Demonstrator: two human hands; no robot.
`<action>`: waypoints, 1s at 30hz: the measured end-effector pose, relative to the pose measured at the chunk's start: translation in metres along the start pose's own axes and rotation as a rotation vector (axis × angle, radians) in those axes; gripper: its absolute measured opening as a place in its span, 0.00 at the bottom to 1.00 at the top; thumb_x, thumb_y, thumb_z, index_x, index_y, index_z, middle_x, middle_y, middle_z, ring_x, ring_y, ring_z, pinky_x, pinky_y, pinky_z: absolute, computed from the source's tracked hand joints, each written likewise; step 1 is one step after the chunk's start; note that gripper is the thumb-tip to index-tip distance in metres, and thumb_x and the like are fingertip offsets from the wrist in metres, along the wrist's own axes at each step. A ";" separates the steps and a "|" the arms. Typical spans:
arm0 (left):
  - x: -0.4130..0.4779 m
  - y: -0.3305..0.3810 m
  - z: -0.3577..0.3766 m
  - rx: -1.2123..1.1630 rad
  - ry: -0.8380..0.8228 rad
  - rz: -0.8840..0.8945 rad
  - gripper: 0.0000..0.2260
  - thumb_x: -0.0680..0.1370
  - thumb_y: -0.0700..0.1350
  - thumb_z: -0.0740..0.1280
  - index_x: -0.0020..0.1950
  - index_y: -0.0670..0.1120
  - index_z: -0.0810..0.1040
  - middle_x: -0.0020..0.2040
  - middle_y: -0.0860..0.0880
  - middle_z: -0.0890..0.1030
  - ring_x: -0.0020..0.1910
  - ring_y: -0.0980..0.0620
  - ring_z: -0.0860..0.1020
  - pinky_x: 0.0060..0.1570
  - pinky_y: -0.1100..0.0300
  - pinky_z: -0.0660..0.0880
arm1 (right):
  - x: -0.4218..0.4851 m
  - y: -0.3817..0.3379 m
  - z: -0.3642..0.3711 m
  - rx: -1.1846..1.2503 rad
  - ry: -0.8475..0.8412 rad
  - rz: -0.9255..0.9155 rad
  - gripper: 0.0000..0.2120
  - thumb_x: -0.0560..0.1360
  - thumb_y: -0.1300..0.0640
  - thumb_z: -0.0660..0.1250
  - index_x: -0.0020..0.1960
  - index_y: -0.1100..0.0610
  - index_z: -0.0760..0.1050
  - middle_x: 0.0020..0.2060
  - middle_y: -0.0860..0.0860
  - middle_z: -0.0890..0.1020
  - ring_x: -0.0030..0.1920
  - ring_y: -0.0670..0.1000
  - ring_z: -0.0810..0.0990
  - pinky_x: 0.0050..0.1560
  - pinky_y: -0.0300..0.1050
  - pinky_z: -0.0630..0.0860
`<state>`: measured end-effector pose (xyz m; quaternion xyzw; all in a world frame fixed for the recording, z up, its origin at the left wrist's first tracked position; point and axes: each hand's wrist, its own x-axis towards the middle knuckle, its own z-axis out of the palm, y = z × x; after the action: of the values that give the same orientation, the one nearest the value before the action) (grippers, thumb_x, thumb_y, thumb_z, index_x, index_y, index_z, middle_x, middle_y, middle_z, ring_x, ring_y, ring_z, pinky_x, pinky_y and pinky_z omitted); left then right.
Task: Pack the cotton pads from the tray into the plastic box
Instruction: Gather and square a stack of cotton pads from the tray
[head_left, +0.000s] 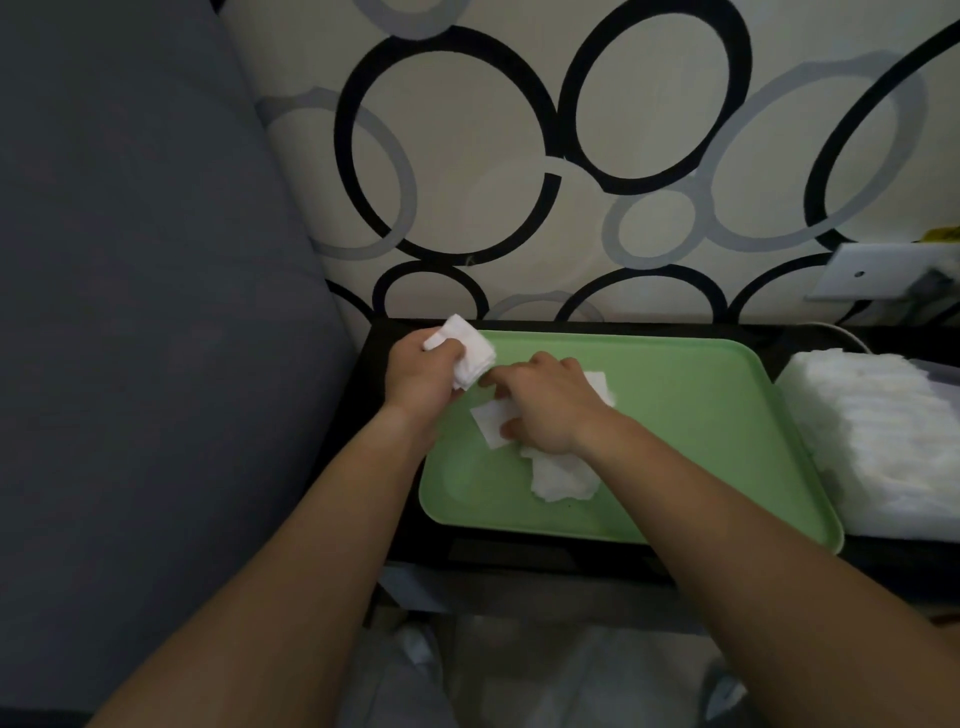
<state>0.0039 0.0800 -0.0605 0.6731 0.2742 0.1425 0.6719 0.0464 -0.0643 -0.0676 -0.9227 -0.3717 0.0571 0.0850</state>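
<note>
Left hand (421, 371) first: we see it closed round a stack (467, 351) of white cotton pads, fingers wrapped over the near edge, the stack poking out above and to the right of the knuckles. Just beside it, the right hand (545, 405) is down low with its fingers bent, and we read thumb and fingers as pinching a flat pad (488, 423) that sticks out towards the left hand. Its forefinger tip comes very close to the stack, though we cannot tell if they touch. A second pad (597, 384) peeks out past the right knuckles, on the far side. Under the right wrist, nearer to us, lies a loose pile (563, 478) of more pads. All of these rest on the green tray (701, 441), which spreads out to the right of both hands; the left hand sits over its far left corner. The tray lies on a black table (374, 415), whose dark edge shows left of the left wrist. Well to the right of the right hand, just beside the tray's right rim, stands the box (872, 441), packed with rows of white pads. Beyond the hands rises a pale wall (467, 156) patterned with black and grey rings. Left of the left arm we have a broad grey cushion (130, 312). Far off to the right, above the box, a white plate (878, 275) is fixed to the wall, and a white cable (844, 332) curves down beneath it.
</note>
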 end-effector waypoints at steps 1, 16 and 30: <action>0.001 0.000 -0.001 0.002 -0.002 0.001 0.13 0.75 0.38 0.65 0.59 0.44 0.81 0.51 0.43 0.84 0.49 0.44 0.81 0.47 0.51 0.79 | 0.002 -0.001 0.000 0.012 0.001 -0.005 0.30 0.73 0.52 0.71 0.72 0.45 0.66 0.59 0.46 0.79 0.61 0.55 0.70 0.56 0.53 0.63; -0.005 0.005 0.001 0.001 -0.003 0.018 0.08 0.71 0.42 0.66 0.46 0.48 0.82 0.47 0.43 0.84 0.49 0.42 0.82 0.54 0.42 0.79 | -0.004 -0.003 0.001 0.030 -0.070 0.128 0.21 0.73 0.48 0.69 0.65 0.48 0.74 0.59 0.54 0.72 0.63 0.58 0.68 0.61 0.56 0.66; -0.001 0.004 -0.002 0.049 -0.010 0.026 0.09 0.75 0.37 0.65 0.49 0.48 0.81 0.47 0.44 0.83 0.47 0.44 0.82 0.53 0.43 0.80 | -0.030 0.026 -0.023 0.919 0.086 0.201 0.12 0.71 0.67 0.72 0.46 0.53 0.73 0.37 0.48 0.79 0.32 0.44 0.76 0.35 0.37 0.71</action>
<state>0.0031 0.0812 -0.0568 0.6937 0.2654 0.1410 0.6546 0.0465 -0.1067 -0.0487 -0.8223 -0.2127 0.1857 0.4940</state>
